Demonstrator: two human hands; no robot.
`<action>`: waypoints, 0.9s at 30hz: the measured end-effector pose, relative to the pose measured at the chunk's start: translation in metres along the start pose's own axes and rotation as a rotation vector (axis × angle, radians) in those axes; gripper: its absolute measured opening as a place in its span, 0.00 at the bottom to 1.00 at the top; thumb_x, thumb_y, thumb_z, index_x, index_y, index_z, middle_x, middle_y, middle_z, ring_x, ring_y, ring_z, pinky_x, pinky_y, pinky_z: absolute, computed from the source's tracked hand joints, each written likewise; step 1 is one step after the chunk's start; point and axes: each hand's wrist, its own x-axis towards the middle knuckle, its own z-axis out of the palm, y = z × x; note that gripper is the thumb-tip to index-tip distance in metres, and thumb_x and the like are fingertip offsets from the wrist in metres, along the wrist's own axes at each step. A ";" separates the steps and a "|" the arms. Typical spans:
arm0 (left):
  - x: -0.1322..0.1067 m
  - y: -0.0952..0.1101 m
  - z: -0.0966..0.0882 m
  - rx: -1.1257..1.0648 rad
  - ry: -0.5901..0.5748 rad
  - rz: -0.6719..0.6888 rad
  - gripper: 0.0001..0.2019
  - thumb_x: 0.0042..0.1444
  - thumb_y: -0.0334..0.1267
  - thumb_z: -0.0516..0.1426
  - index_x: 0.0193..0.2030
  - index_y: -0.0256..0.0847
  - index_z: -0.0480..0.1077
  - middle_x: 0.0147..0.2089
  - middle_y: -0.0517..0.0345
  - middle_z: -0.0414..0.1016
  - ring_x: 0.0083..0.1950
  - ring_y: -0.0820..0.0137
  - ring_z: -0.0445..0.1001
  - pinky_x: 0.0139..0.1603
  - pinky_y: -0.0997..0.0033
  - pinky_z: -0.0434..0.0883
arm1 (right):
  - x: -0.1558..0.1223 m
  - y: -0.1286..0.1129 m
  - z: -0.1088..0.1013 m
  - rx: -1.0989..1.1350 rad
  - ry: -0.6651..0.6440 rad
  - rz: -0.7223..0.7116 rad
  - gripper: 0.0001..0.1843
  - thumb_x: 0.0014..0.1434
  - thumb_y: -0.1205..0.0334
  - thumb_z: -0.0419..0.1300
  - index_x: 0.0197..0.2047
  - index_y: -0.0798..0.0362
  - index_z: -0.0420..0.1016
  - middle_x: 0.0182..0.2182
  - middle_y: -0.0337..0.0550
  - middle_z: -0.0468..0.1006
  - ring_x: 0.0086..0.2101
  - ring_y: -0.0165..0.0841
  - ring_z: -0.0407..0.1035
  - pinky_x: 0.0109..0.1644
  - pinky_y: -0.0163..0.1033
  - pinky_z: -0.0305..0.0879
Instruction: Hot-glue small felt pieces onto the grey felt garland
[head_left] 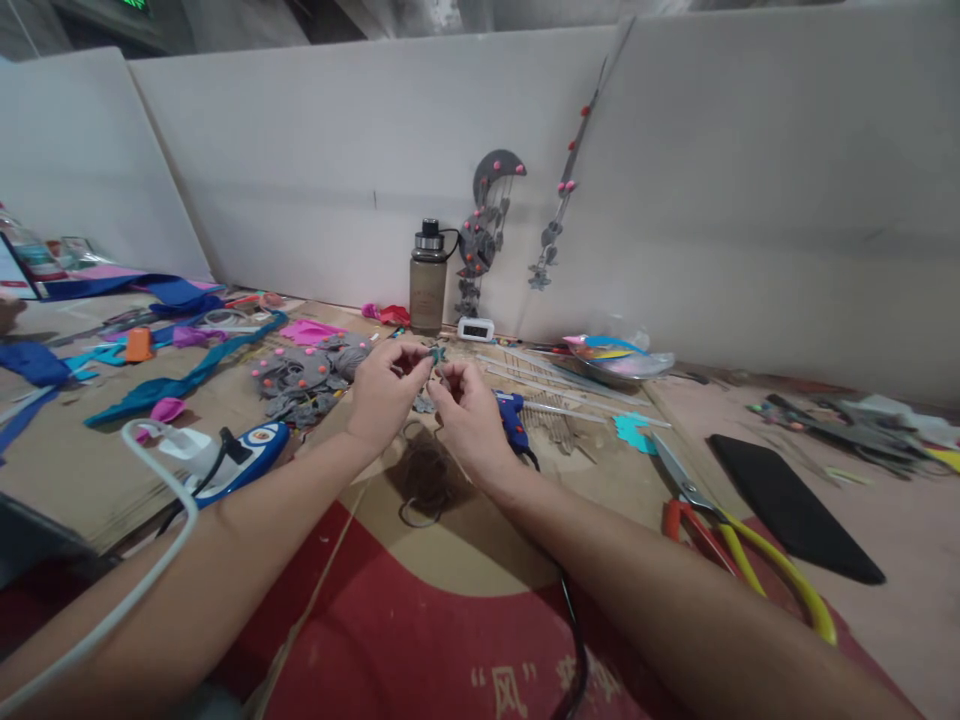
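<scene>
My left hand (386,390) is raised over the cardboard-covered table (112,470), its fingers pinched on a small teal felt flower (436,353). My right hand (469,410) sits close beside it, fingers curled and pinched on something I cannot make out, perhaps a thin thread. A coil of dark wire or thread (424,480) lies on the table just below both hands. A blue glue gun (511,418) rests right behind my right hand. Grey felt cut-outs with pink dots (304,380) lie to the left of my hands.
Scissors with red and yellow handles (720,530) lie at the right, next to a black felt piece (787,505). A brown bottle (428,280) and a small clock (475,328) stand by the white wall. Blue fabric strips (180,385) and a blue-white device (240,455) lie left.
</scene>
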 end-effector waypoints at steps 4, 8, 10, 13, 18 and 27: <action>-0.002 0.000 0.002 -0.043 -0.035 -0.054 0.04 0.47 0.35 0.60 0.31 0.38 0.75 0.29 0.58 0.75 0.30 0.72 0.69 0.34 0.74 0.64 | 0.001 -0.003 -0.005 -0.087 0.048 0.016 0.06 0.56 0.59 0.55 0.36 0.52 0.65 0.27 0.34 0.63 0.27 0.27 0.57 0.32 0.34 0.57; -0.003 -0.005 0.004 -0.089 -0.079 -0.093 0.07 0.49 0.38 0.60 0.33 0.38 0.74 0.30 0.58 0.74 0.30 0.73 0.69 0.33 0.75 0.65 | 0.003 -0.005 -0.007 -0.075 0.101 0.018 0.08 0.55 0.58 0.56 0.38 0.52 0.66 0.28 0.34 0.65 0.28 0.28 0.59 0.33 0.35 0.58; -0.004 -0.007 0.005 -0.121 -0.094 -0.105 0.08 0.50 0.39 0.60 0.34 0.38 0.74 0.30 0.58 0.74 0.29 0.73 0.68 0.31 0.76 0.64 | 0.003 -0.003 -0.007 -0.049 0.115 0.021 0.10 0.55 0.59 0.56 0.40 0.52 0.65 0.28 0.34 0.65 0.29 0.28 0.60 0.34 0.35 0.59; -0.004 -0.009 0.006 -0.158 -0.111 -0.116 0.08 0.50 0.41 0.60 0.33 0.38 0.73 0.30 0.59 0.73 0.28 0.75 0.66 0.28 0.77 0.63 | 0.004 0.000 -0.007 -0.016 0.110 0.035 0.12 0.54 0.58 0.57 0.42 0.51 0.64 0.29 0.34 0.66 0.29 0.28 0.61 0.35 0.35 0.60; -0.006 -0.006 0.008 -0.240 -0.105 -0.182 0.09 0.46 0.41 0.62 0.32 0.38 0.73 0.28 0.59 0.72 0.26 0.75 0.65 0.26 0.76 0.62 | 0.005 -0.001 -0.008 -0.005 0.105 0.030 0.10 0.54 0.58 0.57 0.40 0.51 0.65 0.29 0.35 0.66 0.29 0.27 0.60 0.34 0.34 0.60; -0.007 -0.006 0.009 -0.287 -0.152 -0.206 0.11 0.46 0.42 0.62 0.32 0.37 0.72 0.27 0.60 0.70 0.26 0.76 0.65 0.27 0.76 0.62 | 0.006 -0.007 -0.012 -0.038 0.161 -0.021 0.09 0.56 0.56 0.57 0.35 0.53 0.69 0.25 0.32 0.65 0.26 0.26 0.57 0.30 0.32 0.55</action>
